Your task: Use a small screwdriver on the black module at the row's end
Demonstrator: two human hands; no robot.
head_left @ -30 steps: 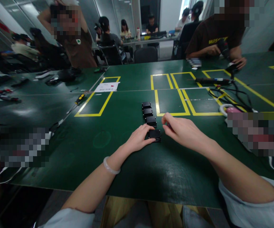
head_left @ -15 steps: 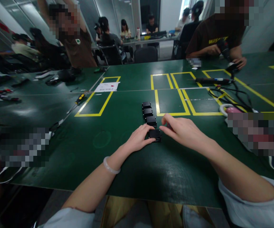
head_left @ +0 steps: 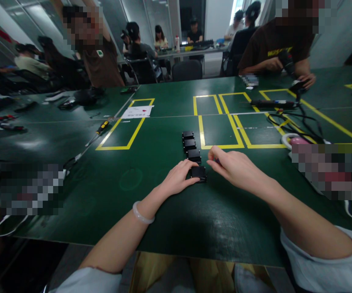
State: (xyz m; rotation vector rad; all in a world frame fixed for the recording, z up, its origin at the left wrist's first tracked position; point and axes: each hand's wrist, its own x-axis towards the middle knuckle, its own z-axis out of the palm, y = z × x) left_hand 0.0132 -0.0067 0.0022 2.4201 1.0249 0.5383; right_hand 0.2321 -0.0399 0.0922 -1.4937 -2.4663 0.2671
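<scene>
Btwn hands (head_left: 206, 173): matte rect. box (head_left: 198, 172)

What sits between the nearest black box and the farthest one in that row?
Two more black boxes, lined up between the nearest box, which the left hand touches, and the farthest, in the head view.

Right hand (head_left: 235, 169) fingertips pinch something tiny (too small to identify); nearest black block (head_left: 198, 173) partly covered.
</scene>
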